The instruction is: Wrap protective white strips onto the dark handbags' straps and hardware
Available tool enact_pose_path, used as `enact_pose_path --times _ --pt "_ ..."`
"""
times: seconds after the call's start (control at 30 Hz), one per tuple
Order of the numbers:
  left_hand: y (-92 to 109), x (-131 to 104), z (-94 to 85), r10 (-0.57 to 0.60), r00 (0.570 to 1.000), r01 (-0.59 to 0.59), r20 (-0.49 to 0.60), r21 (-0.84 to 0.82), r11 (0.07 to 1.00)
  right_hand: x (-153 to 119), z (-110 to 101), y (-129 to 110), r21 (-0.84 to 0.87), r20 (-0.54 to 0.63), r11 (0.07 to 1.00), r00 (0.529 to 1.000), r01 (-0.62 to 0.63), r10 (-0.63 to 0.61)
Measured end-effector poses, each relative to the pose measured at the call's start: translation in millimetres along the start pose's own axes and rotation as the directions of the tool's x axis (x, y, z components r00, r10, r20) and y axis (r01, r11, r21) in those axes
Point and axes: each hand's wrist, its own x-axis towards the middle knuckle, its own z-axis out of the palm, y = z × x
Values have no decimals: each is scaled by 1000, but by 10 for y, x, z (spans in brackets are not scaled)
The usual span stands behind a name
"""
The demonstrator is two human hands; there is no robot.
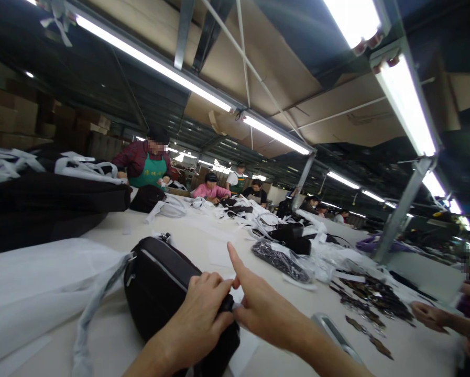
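A black zippered bag (160, 283) lies on the white table in front of me, with a strap wrapped in pale material (97, 309) at its far left end. My left hand (203, 309) is closed over the bag's near right end, fingers on top and thumb along the side. Against that same end is my right hand (258, 301), its index finger stretched out and up. The right thumb and other fingers are bent in at the bag's edge beside a bit of whitish material; what they pinch is hidden.
White wrapping sheet (42, 283) and large black bags (54, 199) lie left. Ahead are a plastic-wrapped dark bundle (282, 259) and heaped bags. Dark straps with metal parts (372, 298) and a grey metallic object (335, 335) lie right. Co-workers stand around; one person's hand (429, 314) is at far right.
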Motion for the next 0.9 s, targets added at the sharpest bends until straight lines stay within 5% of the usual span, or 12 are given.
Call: enact_pose_path --times 0.23,0.37,0.57,0.67,0.8,0.9 --pt "-160 -243 -138 117 993 -117 -7 -15 993 60 68 -235 456 138 866 977 -206 161" --pt "-213 -627 -81 123 973 -96 -195 144 985 120 139 -575 563 224 787 963 -254 151" --pt "-397 -1151 83 145 866 -11 -478 271 962 293 276 -949 669 494 607 867 -429 69" --pt "-482 -1301 84 81 822 88 -564 267 960 311 393 -1110 709 526 537 850 -458 30" --pt "-588 -1489 81 -1 769 158 -639 188 970 355 478 -1219 739 581 523 794 -424 -177" --pt "-664 -1615 122 -78 720 193 -689 92 977 543 428 -1175 691 473 722 779 -39 -411"
